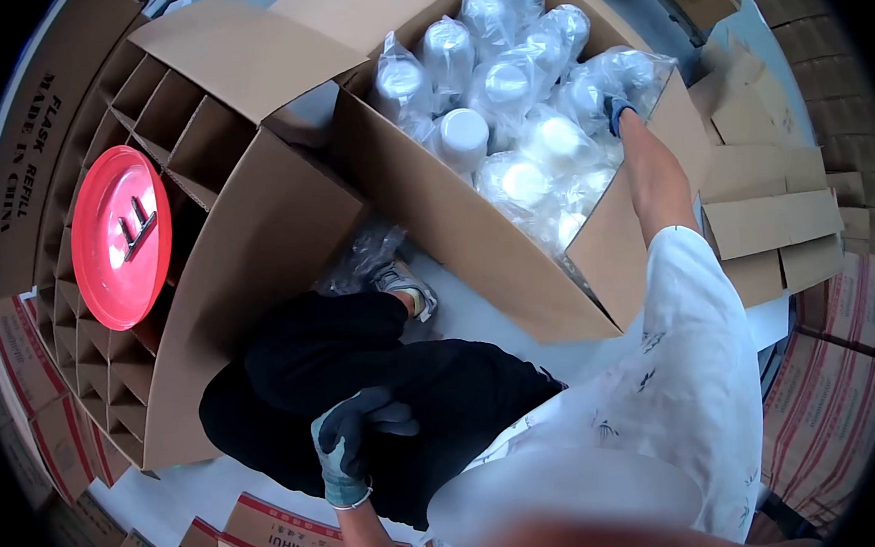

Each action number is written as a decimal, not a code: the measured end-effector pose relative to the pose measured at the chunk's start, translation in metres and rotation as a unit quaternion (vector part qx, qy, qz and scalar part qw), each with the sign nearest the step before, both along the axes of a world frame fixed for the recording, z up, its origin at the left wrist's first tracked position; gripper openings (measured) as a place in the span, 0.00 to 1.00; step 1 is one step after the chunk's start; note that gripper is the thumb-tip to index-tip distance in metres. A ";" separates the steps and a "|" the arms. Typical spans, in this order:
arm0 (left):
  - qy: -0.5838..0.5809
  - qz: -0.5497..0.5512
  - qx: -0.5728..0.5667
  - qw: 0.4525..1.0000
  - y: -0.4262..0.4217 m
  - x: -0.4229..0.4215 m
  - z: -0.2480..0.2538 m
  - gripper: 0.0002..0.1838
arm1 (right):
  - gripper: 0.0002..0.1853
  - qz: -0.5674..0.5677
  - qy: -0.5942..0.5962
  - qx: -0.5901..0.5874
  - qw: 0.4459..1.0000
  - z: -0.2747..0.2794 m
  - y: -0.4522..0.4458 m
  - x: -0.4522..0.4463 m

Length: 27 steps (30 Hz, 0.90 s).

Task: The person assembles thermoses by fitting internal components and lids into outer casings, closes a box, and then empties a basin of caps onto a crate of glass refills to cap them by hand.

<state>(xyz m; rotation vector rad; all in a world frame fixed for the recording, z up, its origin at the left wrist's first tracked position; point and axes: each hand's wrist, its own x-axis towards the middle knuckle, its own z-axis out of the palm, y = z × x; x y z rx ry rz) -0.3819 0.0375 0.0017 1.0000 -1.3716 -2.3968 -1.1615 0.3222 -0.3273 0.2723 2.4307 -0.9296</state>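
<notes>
My right hand (620, 112), in a blue-grey glove, reaches into a large open cardboard box (454, 222) at its right side. It touches the clear plastic bags around the white-capped cylinders (587, 96). Its fingers are mostly hidden among the bags, so I cannot see whether they grip one. Several such bagged cylinders, among them one with a plain white round top (464, 131), fill the box. Over my dark-trousered lap is my left hand (352, 439), also gloved, with its fingers apart and nothing in them.
To the left stands a box with cardboard dividers (209, 137). On the dividers rests a red plastic dish (101, 264) holding a small dark metal piece (137, 230). Crumpled clear plastic (366, 253) lies by my shoe. Printed cartons (274, 544) and flattened cardboard (769, 203) surround me.
</notes>
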 end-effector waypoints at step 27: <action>0.108 0.047 -0.428 0.896 0.009 -0.041 0.037 0.28 | 0.36 0.603 0.493 0.032 0.626 0.436 -0.216 0.355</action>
